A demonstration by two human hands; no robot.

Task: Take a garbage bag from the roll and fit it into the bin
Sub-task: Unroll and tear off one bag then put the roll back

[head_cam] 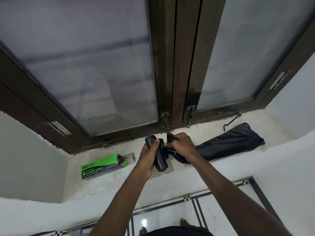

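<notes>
roll: one black roll (157,155), held in the left hand (148,156). That grip is wrapped right round it, fingers curled over the upper half. Long axis runs from the top end near the window frame down toward the person, tilted a bit.

bag: one garbage bag (228,144), partly unrolled, stretching away to the right of both grips and lying along the windowsill surface (119,169). Its near end is bunched up in the right hand (181,145), which is closed tight on the plastic.

the key relation: both grips sit just beside each other, nearly touching, with the join between roll and bag right in the gap between them. Roll is on the left of the seam, loose bag on the right. My guess is the tear wants the hands pulling apart sideways, left holding the roll steady.

nearer hand: right one owns the bag, left one owns the roll, no swap needed I'd say.

box: one green garbage bags box (102,166), open at one end, lying well to the left of the left grip.

bin: can't see one anywhere from here.

count: two hands, one roll, one loose bag, one box.
</notes>
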